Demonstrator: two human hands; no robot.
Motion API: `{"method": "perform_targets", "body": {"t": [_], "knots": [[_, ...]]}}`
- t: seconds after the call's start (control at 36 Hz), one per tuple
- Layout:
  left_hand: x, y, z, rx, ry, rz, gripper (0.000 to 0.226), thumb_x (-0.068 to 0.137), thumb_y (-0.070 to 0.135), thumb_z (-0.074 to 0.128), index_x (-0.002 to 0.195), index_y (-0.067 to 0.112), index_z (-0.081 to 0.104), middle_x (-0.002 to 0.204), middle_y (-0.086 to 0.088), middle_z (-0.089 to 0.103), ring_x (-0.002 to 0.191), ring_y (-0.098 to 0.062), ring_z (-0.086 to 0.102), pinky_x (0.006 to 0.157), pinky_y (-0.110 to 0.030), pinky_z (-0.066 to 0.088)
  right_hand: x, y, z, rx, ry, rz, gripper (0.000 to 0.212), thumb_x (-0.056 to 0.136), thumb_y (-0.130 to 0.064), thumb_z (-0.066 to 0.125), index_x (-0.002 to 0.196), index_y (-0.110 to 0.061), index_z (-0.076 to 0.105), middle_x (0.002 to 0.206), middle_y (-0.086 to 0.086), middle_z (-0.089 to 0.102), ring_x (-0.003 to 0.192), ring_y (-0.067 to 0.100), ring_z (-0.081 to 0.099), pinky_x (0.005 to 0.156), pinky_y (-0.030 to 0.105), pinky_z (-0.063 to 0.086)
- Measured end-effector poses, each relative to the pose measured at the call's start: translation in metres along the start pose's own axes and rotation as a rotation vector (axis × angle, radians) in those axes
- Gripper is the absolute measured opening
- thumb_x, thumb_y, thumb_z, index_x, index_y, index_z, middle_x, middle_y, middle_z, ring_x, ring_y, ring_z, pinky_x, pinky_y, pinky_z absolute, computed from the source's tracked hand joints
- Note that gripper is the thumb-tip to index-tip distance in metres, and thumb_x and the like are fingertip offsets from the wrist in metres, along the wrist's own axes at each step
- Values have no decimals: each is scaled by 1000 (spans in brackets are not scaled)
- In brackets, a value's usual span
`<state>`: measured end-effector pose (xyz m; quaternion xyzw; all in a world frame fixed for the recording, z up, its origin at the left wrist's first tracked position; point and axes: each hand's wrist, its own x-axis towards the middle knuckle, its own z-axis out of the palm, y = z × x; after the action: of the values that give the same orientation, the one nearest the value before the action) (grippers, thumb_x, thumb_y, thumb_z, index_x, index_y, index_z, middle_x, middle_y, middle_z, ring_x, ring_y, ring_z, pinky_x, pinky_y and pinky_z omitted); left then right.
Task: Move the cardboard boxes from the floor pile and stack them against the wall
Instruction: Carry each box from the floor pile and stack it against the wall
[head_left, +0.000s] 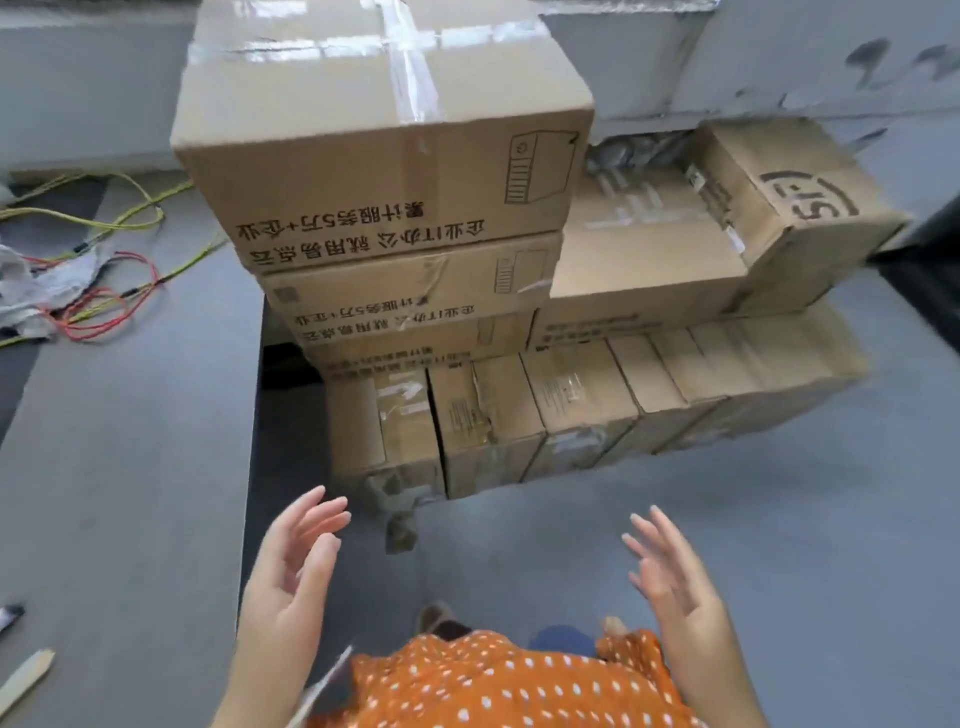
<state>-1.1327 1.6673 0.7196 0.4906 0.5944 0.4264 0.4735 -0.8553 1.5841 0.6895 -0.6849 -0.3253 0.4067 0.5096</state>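
A stack of cardboard boxes stands against the grey wall (779, 57). The top box (384, 140), taped and printed with black characters, sits on two similar boxes (410, 286). To its right lie a flat box (644, 260) and a tilted box with a round logo (795, 208). A row of several narrow boxes (571, 405) lines the floor at the front. My left hand (291, 577) and my right hand (675, 582) hover in front of the stack, palms facing each other, fingers spread, holding nothing.
Yellow and red cables (104, 270) and crumpled grey material (31, 291) lie on the grey floor (130, 467) at left. A wooden strip (26, 675) lies at the bottom left. A torn scrap of cardboard (400, 530) sits just before the front row.
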Motion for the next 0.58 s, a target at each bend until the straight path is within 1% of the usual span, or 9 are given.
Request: {"method": "perform_targets", "body": {"t": [0.08, 0.19, 0.25, 0.31, 0.39, 0.44, 0.5, 0.53, 0.58], "knots": [[-16, -1, 23, 14, -78, -42, 19, 90, 49, 58, 109, 48, 58, 113, 9, 66, 111, -12, 60, 104, -49, 43, -21, 16, -12, 68, 81, 24, 64, 45, -89, 63, 105, -69, 55, 118, -31, 61, 110, -1, 60, 96, 26, 45], [-33, 0, 50, 81, -251, -3, 24, 87, 47, 59, 104, 63, 55, 115, 19, 64, 111, -5, 59, 104, -45, 43, -53, 30, -45, 116, 182, 53, 93, 41, -90, 64, 121, -46, 48, 118, -26, 63, 110, 0, 61, 91, 20, 47], [-45, 1, 67, 97, -328, 36, 28, 84, 46, 54, 103, 67, 54, 114, 22, 64, 111, -3, 59, 102, -42, 45, -75, 36, -67, 113, 250, 58, 96, 44, -90, 62, 124, -40, 44, 119, -27, 62, 109, -2, 60, 88, 17, 48], [-62, 3, 88, 95, -418, 69, 29, 76, 65, 54, 105, 66, 54, 114, 21, 64, 110, -2, 59, 98, -38, 49, -101, 43, -92, 111, 324, 73, 95, 47, -90, 59, 126, -41, 43, 119, -33, 59, 110, -3, 60, 89, 17, 48], [-96, -2, 126, 77, -550, 69, 53, 62, 87, 52, 108, 61, 56, 114, 16, 66, 109, -5, 61, 95, -34, 46, -146, 58, -132, 119, 459, 104, 96, 48, -90, 58, 127, -39, 41, 118, -34, 59, 109, -3, 60, 90, 16, 47], [-125, -7, 153, 85, -639, 69, 48, 65, 82, 55, 107, 59, 58, 112, 13, 67, 107, -7, 62, 95, -35, 46, -179, 70, -160, 135, 557, 125, 96, 48, -90, 59, 127, -39, 41, 117, -33, 60, 107, -2, 61, 89, 15, 47], [-156, -10, 181, 66, -717, 78, 23, 82, 60, 61, 106, 58, 60, 111, 9, 68, 106, -10, 63, 95, -37, 45, -213, 82, -186, 157, 664, 160, 95, 48, -90, 59, 126, -39, 42, 115, -33, 61, 106, -1, 62, 87, 14, 48], [-172, -10, 195, 72, -766, 75, 20, 89, 47, 60, 105, 59, 60, 111, 10, 68, 107, -10, 63, 95, -35, 45, -229, 88, -198, 164, 715, 164, 95, 48, -90, 59, 126, -38, 43, 115, -33, 61, 106, -1, 62, 86, 14, 49], [-202, -8, 223, 108, -929, 77, 30, 87, 40, 53, 101, 66, 58, 116, 20, 63, 111, -7, 58, 91, -25, 46, -262, 100, -219, 170, 805, 168, 93, 48, -90, 59, 126, -41, 47, 115, -33, 61, 105, -1, 63, 85, 14, 49]]}}
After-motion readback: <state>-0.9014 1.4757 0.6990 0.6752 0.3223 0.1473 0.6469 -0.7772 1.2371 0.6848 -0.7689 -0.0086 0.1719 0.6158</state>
